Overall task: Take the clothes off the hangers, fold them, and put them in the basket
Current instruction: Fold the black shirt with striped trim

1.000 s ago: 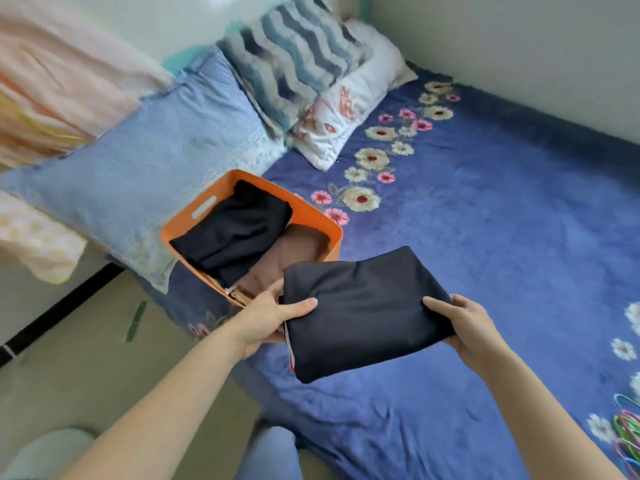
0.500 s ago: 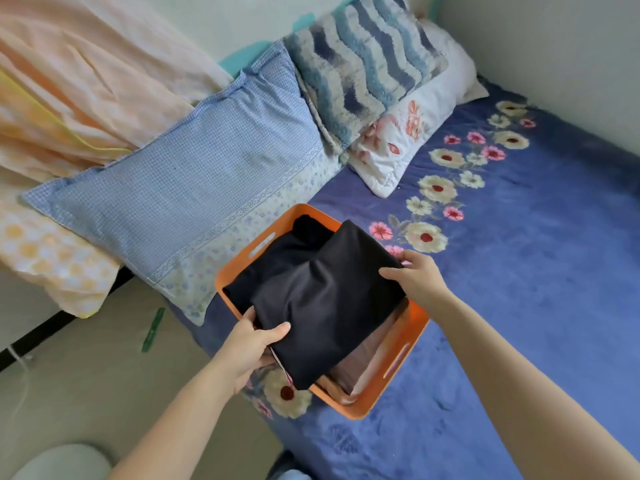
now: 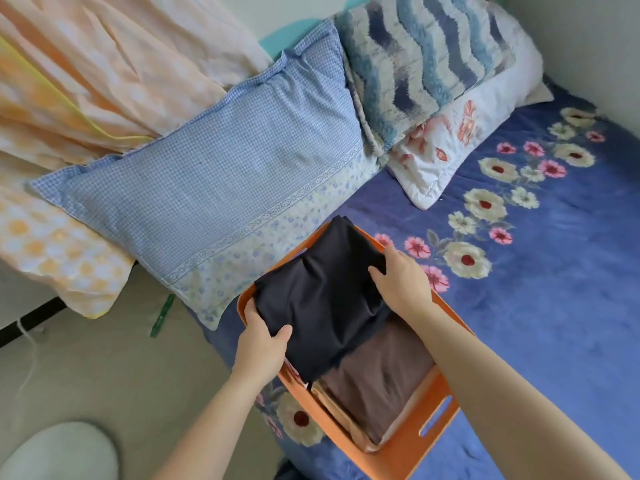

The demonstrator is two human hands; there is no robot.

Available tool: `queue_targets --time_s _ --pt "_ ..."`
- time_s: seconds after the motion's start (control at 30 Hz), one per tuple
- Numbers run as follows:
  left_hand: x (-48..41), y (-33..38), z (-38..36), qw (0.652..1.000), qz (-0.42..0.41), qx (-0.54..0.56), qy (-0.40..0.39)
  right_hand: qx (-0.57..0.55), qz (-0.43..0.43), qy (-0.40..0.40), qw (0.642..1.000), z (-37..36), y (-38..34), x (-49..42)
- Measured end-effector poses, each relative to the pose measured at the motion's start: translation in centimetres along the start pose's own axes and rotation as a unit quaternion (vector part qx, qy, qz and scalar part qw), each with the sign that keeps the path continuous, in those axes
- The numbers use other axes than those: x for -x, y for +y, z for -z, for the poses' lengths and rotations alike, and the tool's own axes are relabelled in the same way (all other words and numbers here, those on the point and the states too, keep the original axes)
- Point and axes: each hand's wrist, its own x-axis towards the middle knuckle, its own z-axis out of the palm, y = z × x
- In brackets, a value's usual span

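The garment [image 3: 322, 306], pinched by the left hand [image 3: 261, 344] and right hand [image 3: 403, 282], has been lowered into the basket [image 3: 408, 448], awaiting release.

The head-worn camera looks steeply down, close above the basket [image 3: 393, 455].

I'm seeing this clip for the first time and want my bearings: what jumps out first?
The bright orange basket, low in the view on a blue flowered blanket, draws the eye first. The left hand and the right hand hold a folded black garment over its far half, with a brown garment lying in its near half. A big blue checked pillow lies to the basket's left.
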Motion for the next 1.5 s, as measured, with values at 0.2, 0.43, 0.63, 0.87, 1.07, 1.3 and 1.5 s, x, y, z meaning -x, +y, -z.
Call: queue_targets --time_s 0.2,0.43,0.63,0.87,1.07,1.3,1.5 --pt "1.0 0.4 -1.8 0.918 -0.186 -0.296 0.189 0.139 0.216 0.097 0.961 -1.0 -0.8 -0.6" --pt "-3.0 -1.9 -5.3 0.863 -0.172 -0.467 0.090 0.235 0.292 -0.086 0.923 -5.2 -0.2 -3.6" --pt "-4.4 -2.8 -6.5 0.865 -0.132 -0.481 0.053 0.236 0.289 -0.089 0.924 -7.0 0.9 -4.7" --pt "-5.3 -3.2 -7.5 0.866 -0.094 -0.490 0.038 0.263 0.263 -0.079 0.925 -8.7 0.6 -4.7" --pt "-4.2 -2.0 -6.1 0.862 -0.069 -0.502 -0.020 0.255 0.187 -0.122 0.941 -6.5 -1.7 -0.5" --pt "2.5 0.0 -5.5 0.869 -0.101 -0.485 -0.015 0.198 0.093 -0.104 0.970 -0.1 1.4 11.7" --pt "13.3 1.0 -12.4 0.807 -0.273 -0.521 -0.052 0.203 0.002 0.000 0.979 4.1 9.9 24.9"
